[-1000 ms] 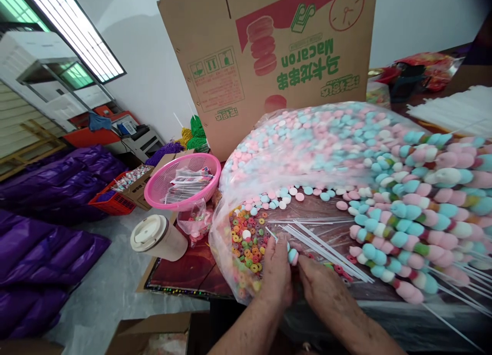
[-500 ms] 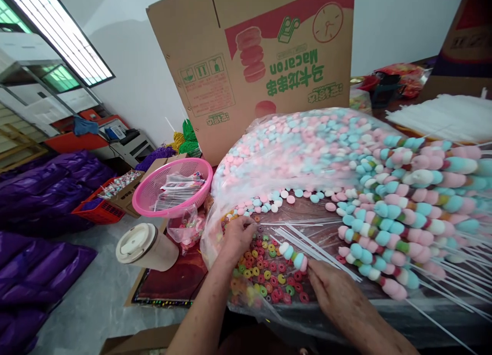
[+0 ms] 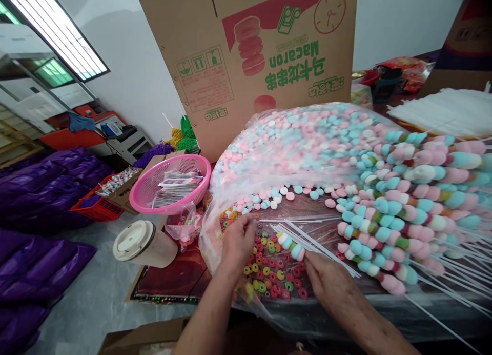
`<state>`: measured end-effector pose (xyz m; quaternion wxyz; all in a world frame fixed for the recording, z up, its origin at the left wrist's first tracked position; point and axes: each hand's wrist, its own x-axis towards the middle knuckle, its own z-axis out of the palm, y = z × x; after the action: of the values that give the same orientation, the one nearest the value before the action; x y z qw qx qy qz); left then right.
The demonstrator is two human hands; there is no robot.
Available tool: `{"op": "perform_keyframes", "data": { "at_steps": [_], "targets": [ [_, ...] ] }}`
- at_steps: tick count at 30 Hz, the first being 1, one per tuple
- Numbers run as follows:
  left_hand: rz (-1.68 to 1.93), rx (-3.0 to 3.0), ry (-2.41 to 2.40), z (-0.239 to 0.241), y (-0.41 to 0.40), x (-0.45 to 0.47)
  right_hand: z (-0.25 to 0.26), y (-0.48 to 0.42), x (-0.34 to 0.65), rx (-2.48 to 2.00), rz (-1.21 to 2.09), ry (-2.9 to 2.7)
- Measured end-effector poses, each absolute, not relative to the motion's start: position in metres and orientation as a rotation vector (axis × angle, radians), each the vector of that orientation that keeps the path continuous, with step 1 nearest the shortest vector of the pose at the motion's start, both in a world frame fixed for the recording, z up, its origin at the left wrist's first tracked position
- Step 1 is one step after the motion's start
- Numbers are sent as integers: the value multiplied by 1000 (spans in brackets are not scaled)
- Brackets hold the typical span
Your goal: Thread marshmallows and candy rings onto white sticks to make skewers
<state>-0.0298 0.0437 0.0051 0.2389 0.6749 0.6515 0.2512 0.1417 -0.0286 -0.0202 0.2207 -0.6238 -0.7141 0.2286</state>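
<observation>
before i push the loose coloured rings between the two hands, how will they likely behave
The coloured rings have open centres and look small beside the left hand, so each is probably light. Most lie flat, so a push would likely slide rather than roll them. They're loose pieces, so they may well scatter.

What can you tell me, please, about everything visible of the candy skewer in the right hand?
The candy skewer is a short row of rounded, soft-looking pieces, with white, pale blue and pink showing and a greenish band between them. A yellow bit shows at its far end. It slants, far end toward the upper left, pink end at the fingertips of the right hand, which hides the rest. It appears above scattered colored rings; whether it touches them is unclear.
</observation>
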Motion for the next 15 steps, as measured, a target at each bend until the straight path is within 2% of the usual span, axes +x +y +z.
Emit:
{"op": "perform_keyframes", "data": {
  "at_steps": [1,4,15],
  "targets": [
    [448,1982,1902,6,54,-31,-21,-28,144,-1711,621,-1966],
    [244,2044,1960,2,75,-30,-21,-27,146,-1679,647,-1963],
    [353,2012,1899,-14,71,-38,-21,-23,140,-1768,671,-2022]
  ]
}}
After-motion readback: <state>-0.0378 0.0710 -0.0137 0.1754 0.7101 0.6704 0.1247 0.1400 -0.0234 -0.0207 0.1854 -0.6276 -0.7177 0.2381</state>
